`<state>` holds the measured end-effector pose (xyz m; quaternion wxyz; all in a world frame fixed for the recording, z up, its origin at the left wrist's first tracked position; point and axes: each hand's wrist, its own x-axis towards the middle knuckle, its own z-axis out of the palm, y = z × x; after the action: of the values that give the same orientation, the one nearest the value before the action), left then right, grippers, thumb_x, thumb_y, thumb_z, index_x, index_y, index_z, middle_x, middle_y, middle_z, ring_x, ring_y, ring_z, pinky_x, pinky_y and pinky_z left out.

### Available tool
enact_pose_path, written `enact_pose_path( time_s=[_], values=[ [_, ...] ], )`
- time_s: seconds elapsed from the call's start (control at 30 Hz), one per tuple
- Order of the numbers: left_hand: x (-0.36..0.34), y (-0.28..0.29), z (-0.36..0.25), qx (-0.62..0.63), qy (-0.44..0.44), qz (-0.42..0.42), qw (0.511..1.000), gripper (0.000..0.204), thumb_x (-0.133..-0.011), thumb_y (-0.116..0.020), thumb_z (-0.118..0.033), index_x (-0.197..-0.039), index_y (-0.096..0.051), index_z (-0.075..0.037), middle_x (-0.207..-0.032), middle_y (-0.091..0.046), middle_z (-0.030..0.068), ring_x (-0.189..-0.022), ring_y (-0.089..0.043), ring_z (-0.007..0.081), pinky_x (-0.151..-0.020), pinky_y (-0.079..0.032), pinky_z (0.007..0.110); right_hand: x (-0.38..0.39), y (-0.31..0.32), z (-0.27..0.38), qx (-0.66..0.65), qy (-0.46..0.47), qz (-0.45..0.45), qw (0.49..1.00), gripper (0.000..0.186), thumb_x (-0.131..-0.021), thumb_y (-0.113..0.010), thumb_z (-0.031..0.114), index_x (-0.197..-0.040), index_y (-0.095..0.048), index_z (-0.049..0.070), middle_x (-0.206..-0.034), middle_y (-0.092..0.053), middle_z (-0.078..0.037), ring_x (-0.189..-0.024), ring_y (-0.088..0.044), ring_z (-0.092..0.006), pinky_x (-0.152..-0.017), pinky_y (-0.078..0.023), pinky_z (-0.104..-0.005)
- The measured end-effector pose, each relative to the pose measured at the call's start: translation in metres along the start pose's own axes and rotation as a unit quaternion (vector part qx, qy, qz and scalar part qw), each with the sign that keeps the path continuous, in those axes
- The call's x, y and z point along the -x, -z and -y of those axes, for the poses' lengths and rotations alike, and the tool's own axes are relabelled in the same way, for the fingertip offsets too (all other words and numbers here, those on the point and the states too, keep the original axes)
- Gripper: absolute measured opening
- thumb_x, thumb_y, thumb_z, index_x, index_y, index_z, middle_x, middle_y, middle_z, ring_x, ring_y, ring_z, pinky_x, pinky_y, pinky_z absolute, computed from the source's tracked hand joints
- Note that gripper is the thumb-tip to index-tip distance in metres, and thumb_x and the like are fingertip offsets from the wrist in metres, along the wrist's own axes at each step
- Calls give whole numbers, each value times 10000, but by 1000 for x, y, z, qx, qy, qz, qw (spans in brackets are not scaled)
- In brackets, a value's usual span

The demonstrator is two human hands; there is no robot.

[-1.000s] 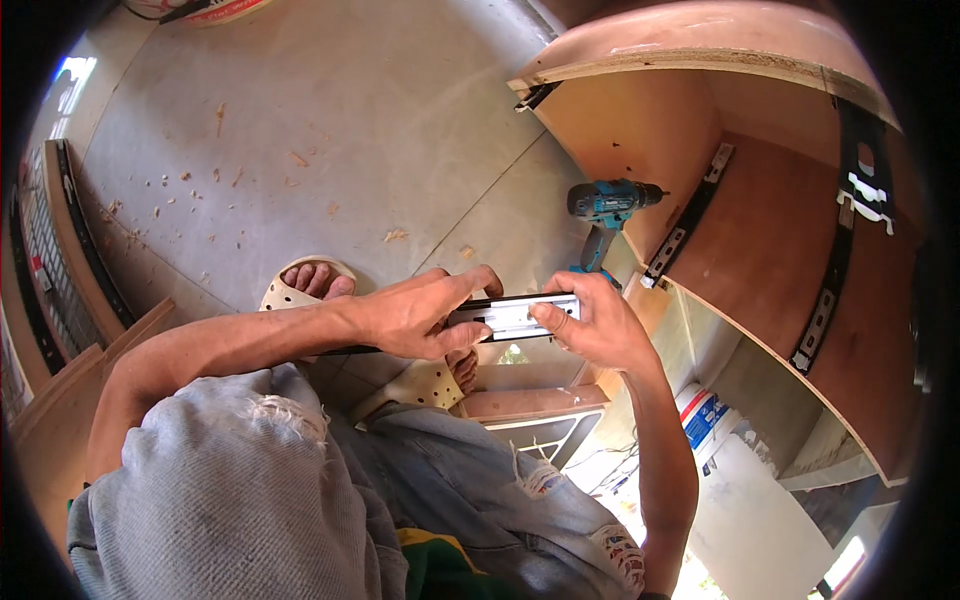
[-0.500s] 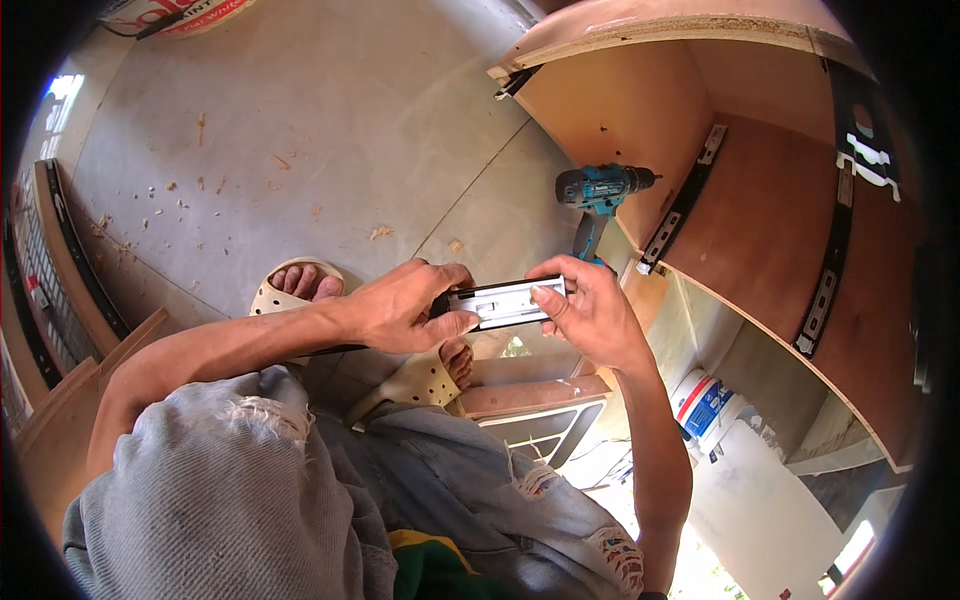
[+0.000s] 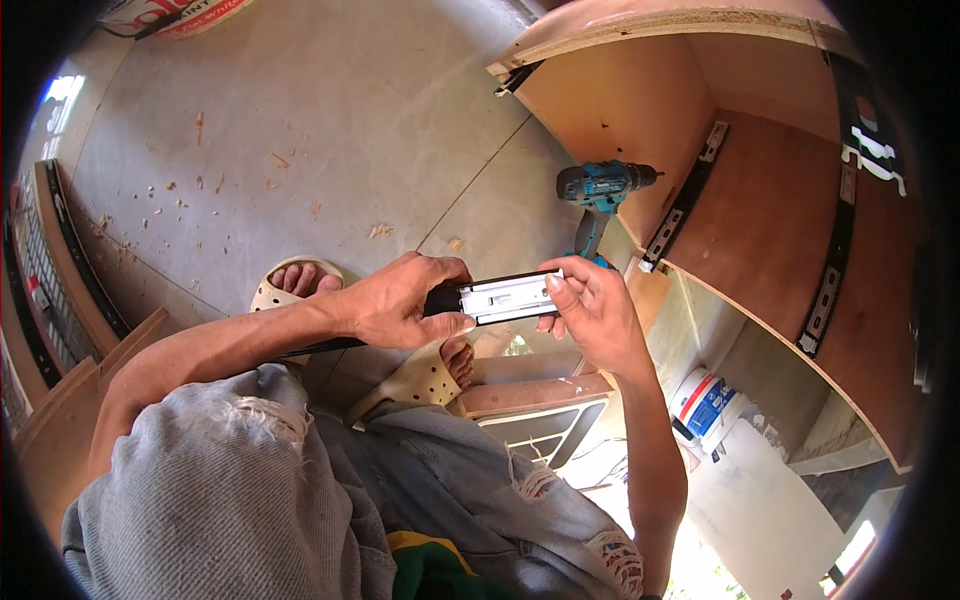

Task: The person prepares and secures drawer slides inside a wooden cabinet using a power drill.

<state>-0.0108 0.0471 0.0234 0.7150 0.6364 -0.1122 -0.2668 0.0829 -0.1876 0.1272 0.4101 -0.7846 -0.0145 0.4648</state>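
Observation:
Between my hands, above my feet, lies a drawer slide (image 3: 505, 298), black along its edges with a white inner face. My left hand (image 3: 408, 302) is closed round its left part, thumb on the near edge. Behind that wrist a dark length of it shows. My right hand (image 3: 592, 308) pinches the right end, with the thumb on the white face and fingers at the far edge and underneath. Just beyond my right hand a teal and black cordless drill (image 3: 603, 190) stands on the floor against the cabinet.
At the right is an open wooden cabinet (image 3: 770, 190) with black slide rails (image 3: 685, 197) fixed inside. A drawer with slide-fitted sides (image 3: 85, 250) sits at the far left. Wood shavings (image 3: 278, 160) litter the floor. Paint buckets (image 3: 708, 405) stand at lower right and upper left.
My right hand has shifted slightly on the slide's end, its thumb moving a little right and up. More of the white face shows. The left hand stays closed on the slide, nearly unmoved.

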Motion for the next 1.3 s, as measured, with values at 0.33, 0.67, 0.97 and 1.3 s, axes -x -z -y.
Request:
enact_pose_path(
  time_s=[0.33, 0.67, 0.97, 1.3],
  values=[
    [1, 1, 1, -17, -22, 8, 1000, 471, -793, -749, -207, -1133, -587, 77, -919, -670, 223, -817, -679, 280, -720, -531, 381, 2, -1, -1, -5, 9, -6, 1000, 381, -1054, -513, 272, -1160, -564, -90, -843, -661, -108, -649, -607, -100, -568, -479, -241],
    [0, -1, 0, -39, -9, 4, 999, 492, -796, -774, -250, -1131, -600, 65, -933, -682, 235, -846, -695, 325, -746, -536, 404, 7, -2, -10, -3, 20, -21, 1000, 400, -1057, -505, 279, -1185, -568, -95, -832, -653, -93, -654, -602, -90, -570, -482, -226],
    [-1, 1, -5, -18, -14, 19, 1000, 499, -795, -771, -264, -1129, -600, 66, -929, -681, 226, -828, -683, 303, -735, -528, 389, 13, 4, -17, -204, -30, 9, 978, 352, -1070, -422, 189, -1247, -565, -79, -964, -664, -121, -747, -630, -156, -633, -522, -289],
    [-3, 4, -7, 18, 10, 60, 998, 511, -781, -766, -241, -1151, -598, 68, -928, -683, 185, -833, -662, 231, -741, -523, 367, 15, 15, -14, -199, -37, 34, 979, 329, -1001, -501, 113, -1244, -574, -97, -1012, -680, -157, -794, -695, -194, -678, -586, -301]
  ],
)
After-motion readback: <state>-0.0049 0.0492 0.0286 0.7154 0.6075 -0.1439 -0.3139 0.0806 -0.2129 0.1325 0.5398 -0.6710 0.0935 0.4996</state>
